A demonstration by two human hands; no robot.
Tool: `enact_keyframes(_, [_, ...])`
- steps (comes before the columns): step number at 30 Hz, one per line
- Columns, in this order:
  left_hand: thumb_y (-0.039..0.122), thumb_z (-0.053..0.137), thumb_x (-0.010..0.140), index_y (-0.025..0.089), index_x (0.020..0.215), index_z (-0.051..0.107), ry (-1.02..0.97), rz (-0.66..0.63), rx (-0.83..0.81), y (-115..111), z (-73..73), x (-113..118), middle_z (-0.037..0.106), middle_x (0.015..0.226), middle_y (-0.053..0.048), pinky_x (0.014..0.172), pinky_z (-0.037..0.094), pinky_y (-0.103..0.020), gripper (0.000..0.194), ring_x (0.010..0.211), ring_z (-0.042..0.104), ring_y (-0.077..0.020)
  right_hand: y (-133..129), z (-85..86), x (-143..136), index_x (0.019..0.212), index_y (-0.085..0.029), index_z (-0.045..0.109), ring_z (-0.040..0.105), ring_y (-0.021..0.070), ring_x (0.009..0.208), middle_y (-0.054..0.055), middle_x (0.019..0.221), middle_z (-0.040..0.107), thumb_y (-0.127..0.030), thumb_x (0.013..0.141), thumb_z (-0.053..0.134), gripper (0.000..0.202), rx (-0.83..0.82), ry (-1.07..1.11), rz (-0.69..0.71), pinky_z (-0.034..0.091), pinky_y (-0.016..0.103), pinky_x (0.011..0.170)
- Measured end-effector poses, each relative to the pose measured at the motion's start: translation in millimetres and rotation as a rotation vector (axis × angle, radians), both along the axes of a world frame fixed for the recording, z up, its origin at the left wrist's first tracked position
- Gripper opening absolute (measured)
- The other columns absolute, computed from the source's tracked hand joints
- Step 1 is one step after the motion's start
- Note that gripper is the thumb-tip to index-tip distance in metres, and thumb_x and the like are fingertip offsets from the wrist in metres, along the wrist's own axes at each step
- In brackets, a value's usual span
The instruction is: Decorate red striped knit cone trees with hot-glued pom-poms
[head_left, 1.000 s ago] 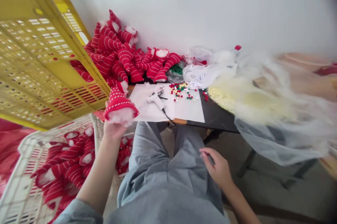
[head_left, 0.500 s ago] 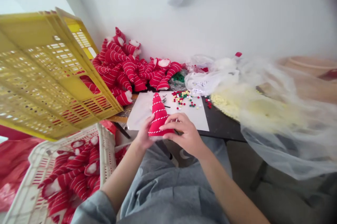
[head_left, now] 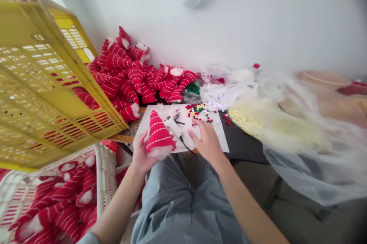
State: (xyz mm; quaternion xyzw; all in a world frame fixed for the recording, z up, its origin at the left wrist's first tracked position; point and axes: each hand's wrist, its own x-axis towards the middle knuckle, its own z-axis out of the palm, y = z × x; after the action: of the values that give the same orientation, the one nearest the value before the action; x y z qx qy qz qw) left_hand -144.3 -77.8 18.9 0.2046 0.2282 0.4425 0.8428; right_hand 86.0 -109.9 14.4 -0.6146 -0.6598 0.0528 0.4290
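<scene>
The left hand (head_left: 142,155) wraps its fingers round a stuffed red cone (head_left: 159,134), tip up, between its one and two o'clock. At the cone's two o'clock, the glue gun (head_left: 173,124) lies on white paper (head_left: 218,128). Farther right, the right hand (head_left: 207,141) has thumb and fingers parted, nothing seen between; pom-poms (head_left: 197,111) lie at its eleven o'clock. The step seems to be reaching while holding the cone; any pickup would call for a light pinch. Half a second ago, both hands touched the cone.
</scene>
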Motion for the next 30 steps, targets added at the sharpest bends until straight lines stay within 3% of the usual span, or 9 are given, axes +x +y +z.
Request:
enact_keyframes(3, [0.039,0.05,0.099,0.014,0.126,0.071,-0.05,0.094,-0.012,10,3.8,-24,0.082,0.108,-0.014,0.113,0.049,-0.056,0.042,0.113,0.075,-0.0328,22,-7.9,-23,0.143,-0.001,0.055,0.056,0.0402,0.133,0.028,0.14,0.063,-0.054,0.093,0.067,0.074,-0.228,-0.223,-0.078,0.042,0.052,0.115])
enact_keyframes(6, [0.043,0.041,0.106,0.017,0.139,0.065,-0.071,0.206,-0.033,22,3.7,-39,0.082,0.107,-0.012,0.106,0.056,-0.048,0.048,0.103,0.078,-0.0276,41,-7.3,-51,0.144,0.002,0.054,0.055,0.0409,0.132,0.029,0.14,0.062,-0.06,0.09,0.07,0.083,-0.371,-0.329,-0.092,0.04,0.05,0.116])
enact_keyframes(9, [0.049,0.038,0.108,0.019,0.142,0.063,-0.097,0.332,-0.047,33,4.8,-38,0.082,0.102,-0.011,0.091,0.064,-0.04,0.051,0.09,0.08,-0.0241,59,-4.2,-69,0.135,0.001,0.062,0.058,0.0396,0.123,0.028,0.13,0.065,-0.054,0.089,0.074,0.072,-0.466,-0.409,-0.119,0.044,0.048,0.11])
enact_keyframes(12, [0.05,0.039,0.107,0.02,0.135,0.067,-0.102,0.362,-0.072,41,10.0,-22,0.082,0.102,-0.011,0.088,0.065,-0.046,0.049,0.091,0.08,-0.0267,73,-2.0,-72,0.124,-0.003,0.068,0.059,0.0379,0.122,0.025,0.125,0.067,-0.043,0.091,0.073,0.053,-0.492,-0.434,-0.107,0.048,0.045,0.103])
enact_keyframes(17, [0.05,0.041,0.107,0.022,0.134,0.066,-0.091,0.264,-0.079,45,25.6,11,0.081,0.11,-0.01,0.092,0.062,-0.056,0.047,0.097,0.079,-0.0309,66,11.8,-34,0.116,-0.009,0.073,0.066,0.0325,0.114,0.019,0.117,0.072,-0.035,0.087,0.07,0.039,-0.544,-0.331,-0.059,0.051,0.036,0.091])
enact_keyframes(21, [0.05,0.047,0.105,0.023,0.144,0.06,-0.059,0.094,-0.023,54,41.2,23,0.081,0.111,-0.01,0.087,0.062,-0.049,0.049,0.088,0.079,-0.0284,30,24.6,37,0.108,-0.018,0.074,0.07,0.0286,0.093,0.012,0.107,0.074,-0.04,0.084,0.067,0.034,-0.458,-0.135,-0.278,0.051,0.036,0.079])
enact_keyframes(24, [0.049,0.051,0.103,0.02,0.141,0.062,0.031,0.089,0.02,66,44.6,30,0.081,0.108,-0.01,0.082,0.063,-0.044,0.049,0.083,0.079,-0.0263,0,20.9,83,0.091,-0.02,0.072,0.068,0.0275,0.078,0.008,0.084,0.073,-0.043,0.078,0.066,0.027,-0.252,0.178,-0.451,0.052,0.036,0.069])
enact_keyframes(26, [0.049,0.054,0.102,0.015,0.131,0.067,0.141,0.164,0.033,72,37.7,40,0.081,0.103,-0.011,0.078,0.063,-0.039,0.047,0.081,0.078,-0.0246,-17,11.8,95,0.094,-0.02,0.07,0.071,0.0287,0.082,0.008,0.088,0.074,-0.043,0.082,0.064,0.027,-0.046,0.514,-0.341,0.057,0.039,0.071])
enact_keyframes(30, [0.046,0.072,0.089,0.012,0.107,0.072,0.374,0.237,0.018,74,7.9,69,0.081,0.093,-0.011,0.078,0.062,-0.034,0.038,0.083,0.078,-0.0253,-49,-12.9,80,0.104,-0.025,0.068,0.074,0.0308,0.103,0.008,0.105,0.073,-0.041,0.095,0.058,0.021,0.148,0.765,-0.15,0.062,0.052,0.09])
